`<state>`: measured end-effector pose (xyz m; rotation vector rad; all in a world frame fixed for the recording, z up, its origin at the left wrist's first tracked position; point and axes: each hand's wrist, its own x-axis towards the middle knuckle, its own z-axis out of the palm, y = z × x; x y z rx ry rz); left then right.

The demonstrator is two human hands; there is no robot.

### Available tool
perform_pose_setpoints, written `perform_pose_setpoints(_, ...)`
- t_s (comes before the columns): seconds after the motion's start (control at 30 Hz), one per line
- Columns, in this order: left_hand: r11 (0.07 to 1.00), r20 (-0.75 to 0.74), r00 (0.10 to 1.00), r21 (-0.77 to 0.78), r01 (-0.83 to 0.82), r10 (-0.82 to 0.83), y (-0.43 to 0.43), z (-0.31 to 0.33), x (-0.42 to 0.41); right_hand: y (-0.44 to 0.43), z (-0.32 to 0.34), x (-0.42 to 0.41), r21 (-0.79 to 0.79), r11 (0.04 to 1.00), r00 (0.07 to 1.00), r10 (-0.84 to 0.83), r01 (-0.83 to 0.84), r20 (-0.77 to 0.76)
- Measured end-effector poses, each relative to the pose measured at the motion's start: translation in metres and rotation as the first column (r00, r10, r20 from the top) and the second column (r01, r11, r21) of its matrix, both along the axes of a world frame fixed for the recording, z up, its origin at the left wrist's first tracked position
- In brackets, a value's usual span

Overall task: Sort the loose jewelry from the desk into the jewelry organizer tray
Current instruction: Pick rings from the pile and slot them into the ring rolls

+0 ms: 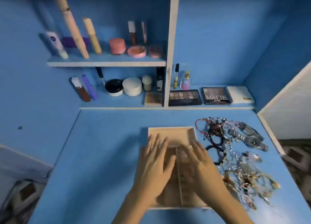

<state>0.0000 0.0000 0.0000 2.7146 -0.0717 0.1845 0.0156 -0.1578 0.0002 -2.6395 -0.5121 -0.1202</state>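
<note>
Blue counter (104, 156) fills the lower frame, w/ the wooden organizer tray (170, 128) at lower centre & the loose jewelry (239, 156) heaped just right of it. Over the tray the left hand (156, 166) & right hand (196, 163) lie flat, fingers straight, each grip open, empty. Likely tray set-up step, no sorting yet; next move needs one piece pinched free of the tangle.

The left grip (154, 164) and right grip (196, 166) cover the near compartments of the shallow pale wooden organizer tray (173, 132); whether they touch it is unclear. Right of the tray, the tangled heap of silver and beaded jewelry (239, 164) is blurred, single pieces indistinct. Below the tray, the forearms (235, 207) are cut off by the frame.
</note>
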Motion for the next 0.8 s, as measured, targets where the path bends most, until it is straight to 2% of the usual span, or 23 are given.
perform_pose_setpoints(0.1, 1.0, 0.001, 1.0, -0.004, -0.011, 0.011, -0.002, -0.036, -0.009, -0.001, -0.031, -0.008, 0.009, 0.999, 0.998, 0.032, -0.033, 0.048)
perform_pose_setpoints(0.17, 0.998, 0.067, 0.998, 0.063, -0.016, 0.012, -0.001, -0.052, -0.014, -0.004, -0.044, -0.011, 0.027, 0.999, 0.997, 0.026, -0.028, 0.075)
perform_pose_setpoints(0.23, 0.995, 0.106, 0.994, 0.098, -0.014, 0.004, 0.0, -0.055, -0.013, -0.004, -0.049, -0.011, 0.018, 1.0, 0.993, 0.021, -0.023, 0.115)
perform_pose_setpoints(0.4, 0.991, 0.145, 0.99, 0.131, -0.017, -0.002, 0.0, -0.058, -0.009, -0.003, -0.053, -0.011, -0.023, 1.0, 0.994, 0.015, -0.013, 0.107)
perform_pose_setpoints(0.63, 0.99, -0.013, 1.0, 0.139, -0.021, 0.023, -0.002, -0.047, -0.013, -0.001, -0.045, -0.012, 0.0, 0.998, 0.998, 0.059, -0.059, 0.038)
perform_pose_setpoints(0.8, 0.991, -0.034, 0.999, 0.134, -0.015, 0.019, -0.003, -0.043, -0.013, -0.001, -0.044, -0.012, -0.001, 0.998, 0.998, 0.058, -0.058, 0.016)
